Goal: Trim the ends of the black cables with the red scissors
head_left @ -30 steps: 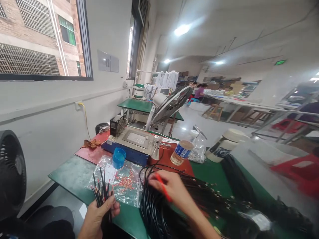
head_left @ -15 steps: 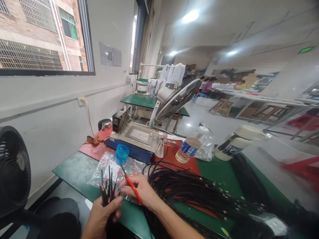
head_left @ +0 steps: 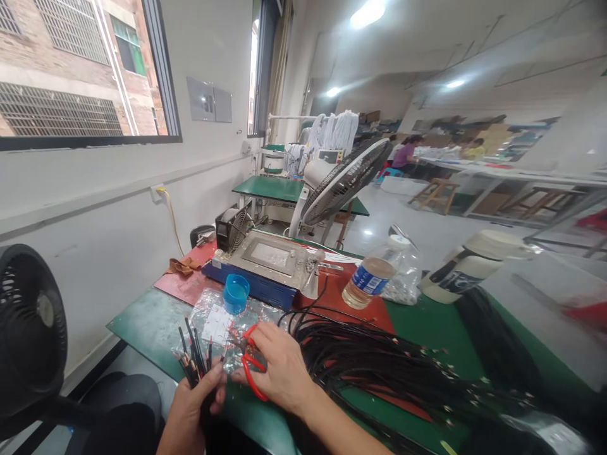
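Note:
My left hand (head_left: 202, 392) is closed round a bunch of black cables (head_left: 193, 352), whose stripped ends and thin inner wires point up. Red-handled scissors (head_left: 253, 361) are held in my right hand (head_left: 284, 365), the fingers round the handles and the blades turned toward the cable ends. One cable end stands apart beside my left thumb, near the blades. Below both hands lies a clear plastic bag (head_left: 215, 303) with small red bits on it. A blue round cup (head_left: 236, 294) stands on the bag's far part.
A blue solder-pot-like machine (head_left: 256, 256) with a small fan sits behind the cup. To the right are a bottle of clear liquid (head_left: 367, 282), a large white jar (head_left: 474, 265) and a heap of black cables (head_left: 374, 354). A black fan (head_left: 33, 328) stands at left.
My right hand has turned the scissors from pointing up and away to lying toward the cable ends, with the handles now spread. My left hand keeps its hold, the bunch tilting slightly left.

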### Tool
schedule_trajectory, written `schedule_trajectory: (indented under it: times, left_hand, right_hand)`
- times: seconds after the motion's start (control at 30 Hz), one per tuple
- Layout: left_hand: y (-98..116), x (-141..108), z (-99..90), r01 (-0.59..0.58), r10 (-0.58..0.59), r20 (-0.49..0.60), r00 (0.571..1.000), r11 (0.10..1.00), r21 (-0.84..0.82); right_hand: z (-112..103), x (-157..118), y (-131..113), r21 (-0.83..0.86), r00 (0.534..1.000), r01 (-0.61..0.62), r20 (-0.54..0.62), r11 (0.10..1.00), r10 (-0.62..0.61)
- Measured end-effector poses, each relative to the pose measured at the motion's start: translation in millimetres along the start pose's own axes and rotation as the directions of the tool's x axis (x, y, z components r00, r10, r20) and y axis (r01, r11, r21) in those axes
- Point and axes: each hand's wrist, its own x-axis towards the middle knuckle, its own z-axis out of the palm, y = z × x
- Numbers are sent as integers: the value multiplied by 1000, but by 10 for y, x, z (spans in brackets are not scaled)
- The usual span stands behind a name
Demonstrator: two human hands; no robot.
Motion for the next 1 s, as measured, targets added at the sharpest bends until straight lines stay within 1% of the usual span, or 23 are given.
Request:
schedule_trajectory:
  times: [0.03,0.1,0.2,0.3,0.43,0.6,0.87,0.93,1.0]
  left_hand:
    - [17,3,-19,1,-1,3,1000,1000,-22]
    - [52,0,-41,-7,7,-2,1000,998,-57]
    - [87,-19,-34,-26,24,-31,999,997,-67]
    - [88,-32,-15,-35,33,-36,999,998,-52]
    - [54,-28,-10,-42,39,-59,998,998,-49]
    - [43,-37,0,-91,88,-105,991,996,-25]
    - [83,-54,2,-61,60,-57,997,998,-13]
    - [78,-48,-10,-55,54,-42,998,998,-25]
    - [81,-45,-19,-58,57,-33,998,998,-38]
  right_hand:
    - [-15,-15,2,-105,997,71,-18,992,-73]
    - [-29,-42,13,-230,986,162,9,960,-164]
    - [-14,-66,35,-339,974,227,58,913,-220]
    - [6,-69,43,-394,967,253,67,884,-247]
    - [6,-62,32,-413,964,259,54,873,-260]
    - [32,-64,39,-419,954,282,24,863,-300]
    - [106,-90,106,-437,935,314,-14,843,-355]
    - [101,-89,106,-393,938,322,11,862,-345]
    - [89,-82,95,-326,950,305,43,895,-308]
